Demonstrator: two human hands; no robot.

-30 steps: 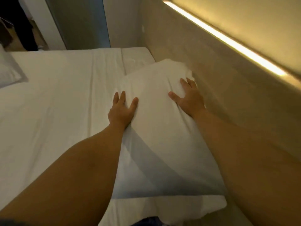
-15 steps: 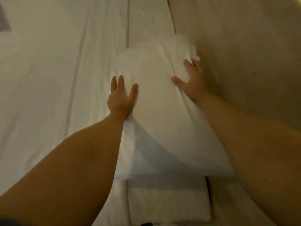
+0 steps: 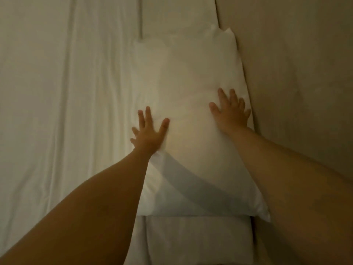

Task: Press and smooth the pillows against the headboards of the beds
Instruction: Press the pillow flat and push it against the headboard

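A white pillow (image 3: 191, 88) lies flat on the bed, its right long edge touching the beige headboard (image 3: 296, 73). My left hand (image 3: 150, 132) rests flat on the pillow's left edge, fingers spread. Over on the pillow's right side, close to the headboard, my right hand (image 3: 230, 111) presses palm down with its fingers apart. Both forearms reach in from the bottom of the view. Neither hand grips anything.
A white sheet (image 3: 57, 111) with long creases covers the mattress to the left. A folded white edge of bedding (image 3: 196, 240) shows below the pillow. The headboard wall bounds the right side.
The view has tilted down and the light strip has left the frame. The pillow now lies flatter against the headboard. Both hands stay pressed on it, fingers spread wider.
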